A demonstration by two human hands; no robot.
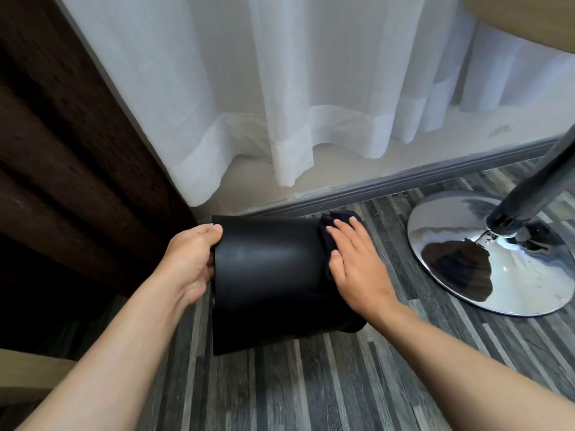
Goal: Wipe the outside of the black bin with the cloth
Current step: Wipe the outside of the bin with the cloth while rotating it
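The black bin [267, 281] lay tipped on its side, held just above the striped grey floor [311, 393], open mouth to my left and base to my right, close to the skirting board [389, 181] under the white sheer curtain [280, 88]. My left hand [189, 262] was closed over the rim at the mouth, thumb on the outer wall and fingers apparently curled inside, though they were hidden from me. My right hand [351, 262] lay flat and spread, fingers together, pressing the dark cloth [329, 225] against the base end of the bin; only a bunched edge of the cloth showed past the fingertips and along the side of the palm.

I judged the bin to be light, since one hand at the rim seemed enough to keep it tilted off the floor. Its wall looked smooth, stiff and faintly glossy, so I expected it to slide in a loose grip and to turn easily under the wiping pressure. The rim appeared the surest place to hold it, with the thumb outside and fingers within, leaving the curved wall free for the cloth. The cloth looked soft and thick, likely to crumple unless a flat palm kept it spread.

A chrome pedestal base [491, 256] with its dark column [535, 188] stood to the right, apart from the bin, and a brown drape [62, 150] hung at the left.
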